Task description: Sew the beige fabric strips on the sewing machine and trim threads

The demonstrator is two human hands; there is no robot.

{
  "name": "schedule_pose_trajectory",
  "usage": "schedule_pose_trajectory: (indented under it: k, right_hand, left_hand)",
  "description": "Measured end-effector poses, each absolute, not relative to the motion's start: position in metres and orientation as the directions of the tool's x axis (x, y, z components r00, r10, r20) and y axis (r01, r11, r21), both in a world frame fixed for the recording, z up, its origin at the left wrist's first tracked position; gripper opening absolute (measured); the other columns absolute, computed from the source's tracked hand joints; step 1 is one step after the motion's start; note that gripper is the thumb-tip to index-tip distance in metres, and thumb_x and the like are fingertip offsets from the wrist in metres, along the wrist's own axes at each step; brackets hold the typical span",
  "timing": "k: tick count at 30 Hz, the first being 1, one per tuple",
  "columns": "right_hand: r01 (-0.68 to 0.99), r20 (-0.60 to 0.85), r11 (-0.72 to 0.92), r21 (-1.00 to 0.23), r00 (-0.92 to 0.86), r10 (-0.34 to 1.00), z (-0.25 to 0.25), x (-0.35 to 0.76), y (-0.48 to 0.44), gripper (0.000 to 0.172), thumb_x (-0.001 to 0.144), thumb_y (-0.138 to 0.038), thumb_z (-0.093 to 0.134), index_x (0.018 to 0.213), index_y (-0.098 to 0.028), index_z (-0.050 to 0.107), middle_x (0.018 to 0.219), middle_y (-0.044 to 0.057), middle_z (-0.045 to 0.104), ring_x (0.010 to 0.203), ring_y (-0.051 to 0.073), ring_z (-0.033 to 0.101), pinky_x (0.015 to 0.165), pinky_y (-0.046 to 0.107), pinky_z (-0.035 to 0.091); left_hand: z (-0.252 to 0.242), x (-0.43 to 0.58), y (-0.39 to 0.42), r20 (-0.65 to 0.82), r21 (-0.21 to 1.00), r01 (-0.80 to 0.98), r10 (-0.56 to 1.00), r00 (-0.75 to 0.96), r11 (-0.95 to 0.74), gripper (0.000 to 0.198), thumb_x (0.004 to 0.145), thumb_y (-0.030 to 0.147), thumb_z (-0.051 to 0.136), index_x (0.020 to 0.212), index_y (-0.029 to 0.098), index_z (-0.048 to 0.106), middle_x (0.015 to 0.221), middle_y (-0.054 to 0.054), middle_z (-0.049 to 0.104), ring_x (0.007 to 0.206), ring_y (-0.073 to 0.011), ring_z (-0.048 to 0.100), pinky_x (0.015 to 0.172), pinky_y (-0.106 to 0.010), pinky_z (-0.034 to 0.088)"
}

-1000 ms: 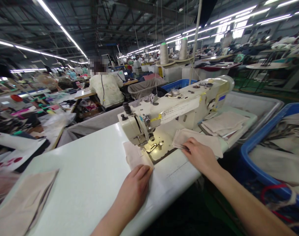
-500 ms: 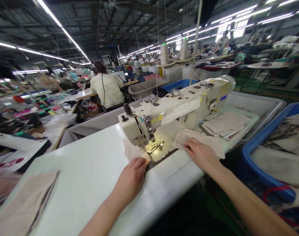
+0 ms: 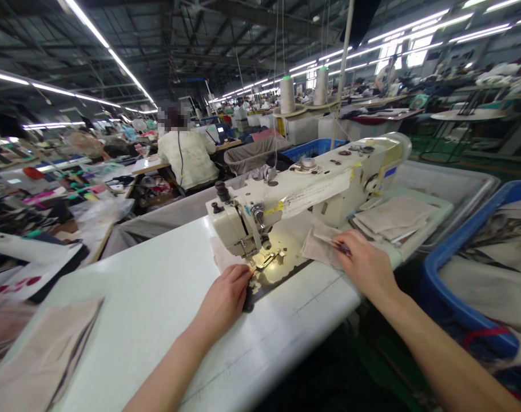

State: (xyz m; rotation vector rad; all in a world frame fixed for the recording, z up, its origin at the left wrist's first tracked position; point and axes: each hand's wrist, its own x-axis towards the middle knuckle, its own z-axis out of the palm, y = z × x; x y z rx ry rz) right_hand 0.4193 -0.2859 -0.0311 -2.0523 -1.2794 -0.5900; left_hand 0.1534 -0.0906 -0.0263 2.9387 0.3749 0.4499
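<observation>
A white sewing machine (image 3: 294,191) stands on the pale table, its needle area lit by a small lamp. My left hand (image 3: 228,294) is closed at the edge of a pale beige fabric piece (image 3: 222,256), just left of the metal guide (image 3: 264,260) on the needle plate. To the right of the needle, my right hand (image 3: 367,266) pinches a small stack of beige fabric pieces (image 3: 320,243), whose top is lifted and bent. Something small and dark shows at its fingertips, too unclear to name.
More beige pieces (image 3: 391,217) lie beside the machine's right end. Folded beige fabric (image 3: 46,355) rests at the table's left. A blue basket (image 3: 436,269) with cloth stands at the right. Thread cones (image 3: 287,96) rise behind, and a person (image 3: 185,157) sits further back.
My left hand has moved slightly up and left with its fabric. My right hand has shifted right and its fingers have closed on the stack, lifting and bending the top fabric.
</observation>
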Motion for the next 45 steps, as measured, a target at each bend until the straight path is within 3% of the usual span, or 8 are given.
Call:
schedule_pose_trajectory:
  k: [9, 16, 22, 27, 34, 36, 40, 45]
  right_hand:
    - [0.909, 0.919, -0.258, -0.327, 0.369, 0.135, -0.017, 0.425, -0.292, 0.007, 0.093, -0.020, 0.054, 0.093, -0.017, 0.061, 0.086, 0.006, 0.065, 0.077, 0.019, 0.063, 0.065, 0.027, 0.046]
    - [0.738, 0.739, -0.128, -0.663, 0.616, -0.273, 0.003, 0.422, -0.306, 0.016, 0.092, -0.032, 0.059, 0.096, -0.017, 0.063, 0.082, 0.002, 0.057, 0.068, 0.016, 0.052, 0.067, 0.031, 0.042]
    - [0.221, 0.275, 0.198, -0.955, 0.911, 0.307, 0.003, 0.392, -0.306, 0.038, 0.083, -0.043, 0.070, 0.115, -0.023, 0.064, 0.085, 0.002, 0.064, 0.065, 0.016, 0.054, 0.057, 0.028, 0.042]
    - [-0.036, 0.086, 0.175, -0.984, 0.764, 0.639, -0.006, 0.353, -0.307, 0.030, 0.082, -0.041, 0.073, 0.075, -0.019, 0.053, 0.058, -0.007, 0.043, 0.049, 0.008, 0.038, 0.045, 0.020, 0.028]
    - [-0.228, -0.064, 0.054, -0.972, 0.481, 0.875, -0.006, 0.321, -0.306, 0.029, 0.082, -0.044, 0.070, 0.085, -0.018, 0.058, 0.060, -0.005, 0.051, 0.048, 0.009, 0.044, 0.046, 0.020, 0.032]
    - [-0.241, -0.076, 0.028, -0.970, 0.413, 0.908, -0.006, 0.314, -0.306, 0.028, 0.083, -0.044, 0.068, 0.088, -0.017, 0.059, 0.060, -0.004, 0.054, 0.048, 0.009, 0.046, 0.047, 0.020, 0.034]
    - [-0.238, -0.061, 0.007, -0.971, 0.277, 0.959, -0.008, 0.308, -0.308, 0.033, 0.083, -0.048, 0.069, 0.091, -0.017, 0.061, 0.062, -0.003, 0.056, 0.048, 0.010, 0.048, 0.050, 0.022, 0.036]
    - [-0.126, 0.029, 0.079, -0.989, 0.354, 0.935, -0.001, 0.328, -0.313, 0.050, 0.086, -0.063, 0.059, 0.100, -0.016, 0.068, 0.076, 0.001, 0.060, 0.052, 0.008, 0.038, 0.048, 0.022, 0.028]
  left_hand:
    - [-0.026, 0.157, -0.077, 0.299, 0.162, 0.214, 0.255, 0.920, -0.963, 0.034, 0.095, 0.011, 0.039, 0.116, 0.013, 0.065, 0.119, -0.013, 0.065, 0.113, -0.0261, 0.058, 0.099, -0.042, 0.053]
    - [-0.027, 0.158, -0.078, 0.329, 0.162, 0.206, 0.249, 0.911, -0.965, 0.034, 0.097, 0.015, 0.038, 0.116, 0.014, 0.066, 0.117, -0.013, 0.066, 0.109, -0.0260, 0.059, 0.097, -0.043, 0.054]
    - [-0.031, 0.157, -0.078, 0.335, 0.124, 0.244, 0.272, 0.902, -0.962, 0.036, 0.096, 0.015, 0.039, 0.121, 0.013, 0.064, 0.120, -0.015, 0.066, 0.113, -0.0270, 0.060, 0.098, -0.044, 0.054]
    - [-0.035, 0.159, -0.081, 0.337, 0.079, 0.287, 0.297, 0.893, -0.955, 0.035, 0.095, 0.014, 0.041, 0.122, 0.014, 0.063, 0.120, -0.016, 0.065, 0.113, -0.0281, 0.061, 0.095, -0.045, 0.055]
    - [-0.014, 0.137, -0.081, 0.242, 0.063, 0.560, 0.557, 0.795, -0.826, 0.031, 0.094, 0.023, 0.042, 0.100, 0.013, 0.071, 0.102, -0.016, 0.070, 0.095, -0.0309, 0.066, 0.085, -0.048, 0.055]
    - [-0.003, 0.132, -0.094, 0.258, 0.225, 0.587, 0.628, 0.734, -0.778, 0.034, 0.095, 0.034, 0.044, 0.091, 0.015, 0.072, 0.099, -0.016, 0.072, 0.093, -0.0319, 0.066, 0.087, -0.050, 0.052]
    - [0.009, 0.134, -0.140, 0.049, 0.876, 0.252, 0.596, 0.801, -0.411, 0.044, 0.092, 0.054, 0.050, 0.104, 0.019, 0.071, 0.104, -0.009, 0.073, 0.097, -0.0255, 0.065, 0.090, -0.037, 0.051]
    - [0.010, 0.143, -0.173, -0.228, 0.962, 0.274, 0.513, 0.828, -0.014, 0.048, 0.075, 0.063, 0.069, 0.077, 0.014, 0.068, 0.070, -0.003, 0.065, 0.063, -0.0146, 0.054, 0.058, -0.023, 0.042]
